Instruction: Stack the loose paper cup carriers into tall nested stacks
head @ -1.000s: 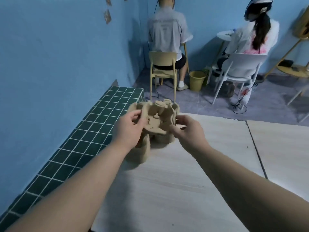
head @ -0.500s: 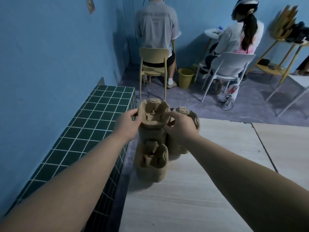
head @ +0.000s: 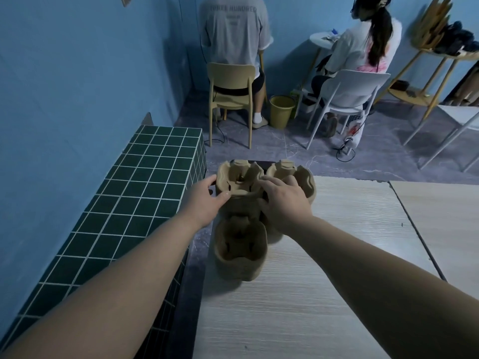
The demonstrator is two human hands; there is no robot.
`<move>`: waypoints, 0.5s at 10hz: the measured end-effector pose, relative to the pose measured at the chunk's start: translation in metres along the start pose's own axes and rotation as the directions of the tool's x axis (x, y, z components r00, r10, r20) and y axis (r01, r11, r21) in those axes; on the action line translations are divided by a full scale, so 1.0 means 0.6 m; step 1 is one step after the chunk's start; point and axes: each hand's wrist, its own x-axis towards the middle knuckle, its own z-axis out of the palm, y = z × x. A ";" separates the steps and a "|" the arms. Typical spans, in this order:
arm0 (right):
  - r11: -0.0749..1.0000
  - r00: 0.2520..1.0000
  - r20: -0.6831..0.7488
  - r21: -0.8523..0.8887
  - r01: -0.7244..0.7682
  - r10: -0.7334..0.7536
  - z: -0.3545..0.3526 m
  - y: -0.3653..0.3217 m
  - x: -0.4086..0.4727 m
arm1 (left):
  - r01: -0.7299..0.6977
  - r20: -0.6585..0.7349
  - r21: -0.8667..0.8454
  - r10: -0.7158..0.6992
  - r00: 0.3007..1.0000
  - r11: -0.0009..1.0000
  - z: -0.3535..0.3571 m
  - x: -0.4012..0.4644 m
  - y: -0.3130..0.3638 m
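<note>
Left hand: the left hand (head: 204, 203) is held against the left side of the top brown moulded-pulp cup carrier (head: 238, 180), with the thumb laid along its near rim and the fingers curled round its far left edge; the carrier is gripped.
Right hand: the right hand (head: 283, 200) is laid over the right side of the same carrier, fingers bent down over its rim; the fingertips are partly hidden, but the carrier is held between the two hands.
Top carrier: it is seated upright on a tall nested stack of brown pulp carriers (head: 242, 209) at the far left corner of the pale wood-grain table (head: 324, 281).
Neighbouring stacks: a second tall stack of brown pulp carriers (head: 298, 177) is seen just to the right, touching or nearly touching the first and partly covered by the right hand; a shorter stack of brown pulp carriers (head: 239, 251) stands just in front, nearer the camera.
Left of table: a dark green tiled ledge (head: 134, 193) runs along the blue wall (head: 77, 86).
Background: two seated people are seen from behind, one on a beige plastic chair (head: 230, 84), one on a white plastic chair (head: 347, 92); a yellow plastic bucket (head: 281, 111) stands on the grey floor between the chairs.
</note>
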 end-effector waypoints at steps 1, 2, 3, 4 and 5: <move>1.000 1.000 0.008 -0.018 0.001 0.000 0.003 0.000 0.000 | 0.000 -0.001 -0.004 0.000 1.000 1.000 0.002 0.002 -0.004; 1.000 1.000 0.003 -0.024 0.013 -0.013 0.005 0.003 0.000 | -0.001 -0.002 0.001 0.001 1.000 1.000 0.005 0.005 -0.009; 0.999 1.000 0.017 -0.025 0.025 -0.025 0.003 0.004 -0.003 | 0.007 0.012 0.011 -0.008 1.000 1.000 0.005 0.005 -0.008; 0.999 0.999 -0.006 -0.010 0.051 -0.051 0.000 0.011 -0.008 | -0.006 0.010 -0.010 0.006 1.000 1.000 0.008 -0.002 -0.003; 0.998 0.998 -0.028 -0.003 0.059 -0.059 -0.014 0.021 -0.016 | 0.017 -0.055 0.044 -0.014 0.998 0.999 0.009 -0.019 0.010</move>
